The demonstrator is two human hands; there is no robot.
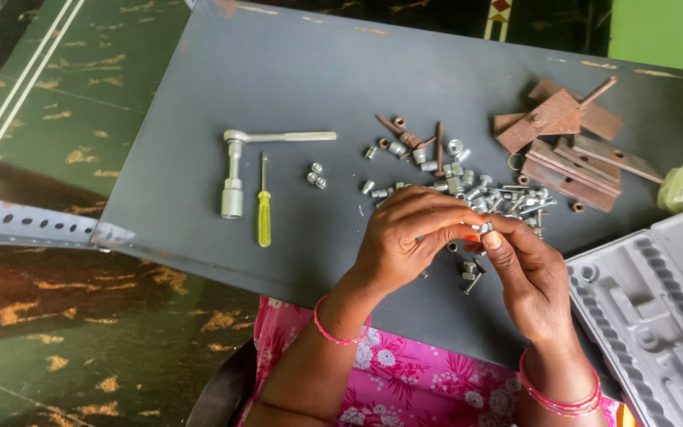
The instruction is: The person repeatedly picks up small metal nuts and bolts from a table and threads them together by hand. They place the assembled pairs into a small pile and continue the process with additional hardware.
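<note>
A grey metal sheet point(223, 87) is strewn with small silver bolts and nuts point(468, 186). One tiny silver fastener point(484, 228), perhaps a nut, is pinched between the left hand point(405, 237) and the right hand point(527, 277); threading seems underway, and steady fingertip turning is called for.

Small silver bolt point(484, 228) pinched between fingertips, above scattered silver hardware point(468, 186).

Board point(294, 253) on floor. Ratchet wrench point(235, 170) far left on board, screwdriver point(264, 205) just right of it. Heap of nuts and bolts point(468, 186) mid-board (hands near side of it). Metal plates point(567, 146) far right. Tool case point(658, 308) near right.
</note>
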